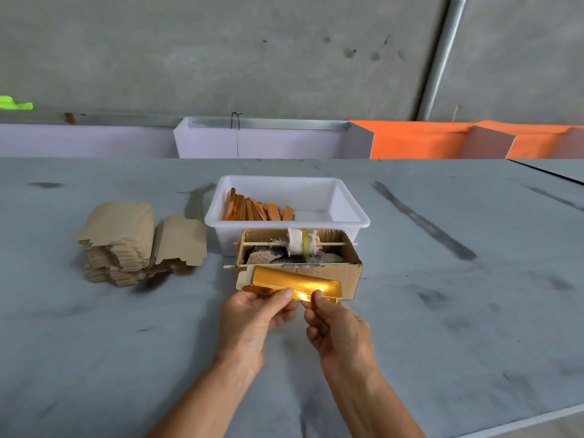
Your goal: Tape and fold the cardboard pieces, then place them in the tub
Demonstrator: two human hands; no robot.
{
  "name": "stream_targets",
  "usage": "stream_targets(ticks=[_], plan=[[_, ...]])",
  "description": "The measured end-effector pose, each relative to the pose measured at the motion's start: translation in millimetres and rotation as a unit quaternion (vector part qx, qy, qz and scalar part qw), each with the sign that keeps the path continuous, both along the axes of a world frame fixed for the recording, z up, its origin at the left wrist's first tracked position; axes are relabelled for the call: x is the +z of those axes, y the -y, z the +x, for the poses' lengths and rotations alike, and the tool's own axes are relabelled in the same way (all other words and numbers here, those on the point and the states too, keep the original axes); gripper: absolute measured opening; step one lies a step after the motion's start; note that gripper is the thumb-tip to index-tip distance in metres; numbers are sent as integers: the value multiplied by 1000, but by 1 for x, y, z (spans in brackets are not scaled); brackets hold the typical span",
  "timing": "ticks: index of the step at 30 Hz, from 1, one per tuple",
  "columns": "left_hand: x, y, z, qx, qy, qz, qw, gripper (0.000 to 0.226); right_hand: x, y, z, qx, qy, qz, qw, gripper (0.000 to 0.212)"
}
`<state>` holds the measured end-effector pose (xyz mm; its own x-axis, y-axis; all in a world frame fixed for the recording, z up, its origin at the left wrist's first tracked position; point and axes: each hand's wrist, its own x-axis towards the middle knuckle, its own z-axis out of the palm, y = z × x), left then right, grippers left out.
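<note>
**Asker:** Cardboard, where is it, and who has hold of it?

**Describer:** Just below the middle of the frame, a folded gold-faced cardboard piece (pixel 292 284) is held level by two bare hands above a grey table (pixel 94 343). The left hand (pixel 252 314) pinches its lower edge between thumb and curled fingers, left of centre. The right hand (pixel 338 330) pinches the same edge just beside it, thumb on top, fingers tucked underneath. A bright glare sits on the gold face between the two thumbs.

**Asker:** What lies behind it?

**Describer:** Directly behind, and partly hidden by the piece, stands an open brown box (pixel 344 270) with a thin stick (pixel 331 244) laid across its top. A white cloth-wrapped roll (pixel 300 242) with a yellow band is threaded on the stick. Behind the box, at the centre of the frame, sits a white tub (pixel 350 213). A row of folded orange-gold pieces (pixel 257 210) stands on edge in its left half.

**Asker:** And to the side?

**Describer:** At centre left, apart from the tub, rests a stack of flat plain cardboard blanks (pixel 120 241), with a few leaning against its right side.
</note>
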<state>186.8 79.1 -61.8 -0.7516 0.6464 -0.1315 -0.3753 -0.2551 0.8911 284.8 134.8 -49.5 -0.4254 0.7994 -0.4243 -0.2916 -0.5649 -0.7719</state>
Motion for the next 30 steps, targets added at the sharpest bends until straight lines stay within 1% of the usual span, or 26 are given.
stream_targets(ticks=[2,3,5,6,7,8,9,10,11,13,15,17,19,22,25,26,28,30], plan=[[0,-1,-2,-1,-16,7,1000,8,2,0,0,9,10,13,1000,5],[-1,-2,-3,-2,-23,11,1000,8,3,-1,0,16,29,29,999,7],[-2,-3,-6,1,-31,21,999,8,4,-5,2,13,106,99,989,15],[-3,-3,-7,4,-30,26,999,9,6,-9,5,-13,154,153,976,18],[-4,-3,-9,7,-29,29,999,10,8,-14,8,-55,204,214,954,20],[-5,-3,-10,7,-30,28,999,11,14,-21,12,-100,248,279,922,20],[-5,-3,-11,5,-32,25,999,11,23,-27,16,-134,274,342,889,17],[-6,-3,-12,3,-32,20,999,11,32,-34,19,-146,289,399,858,14],[-8,-3,-12,2,-31,14,999,10,42,-42,18,-132,303,447,831,11],[-11,-3,-10,2,-34,7,999,8,58,-58,9,-59,348,504,788,13],[-13,-2,-8,-3,-45,8,999,7,68,-72,-8,36,404,518,753,16],[-13,-1,-6,-6,-51,11,999,6,73,-85,-25,132,477,525,692,24],[-13,-1,-5,-8,-55,13,998,6,77,-94,-35,208,523,521,641,24],[-12,1,-4,-9,-56,26,998,7,77,-104,-43,272,562,509,593,28],[-10,2,-5,-13,-54,35,998,8,70,-106,-52,317,594,511,535,31],[-10,2,-5,-16,-53,34,998,7,66,-106,-54,319,597,505,537,29],[-9,2,-5,-20,-54,33,998,7,60,-109,-57,312,595,491,555,23],[-9,1,-7,-17,-53,34,998,8,57,-110,-59,303,591,486,568,24]])
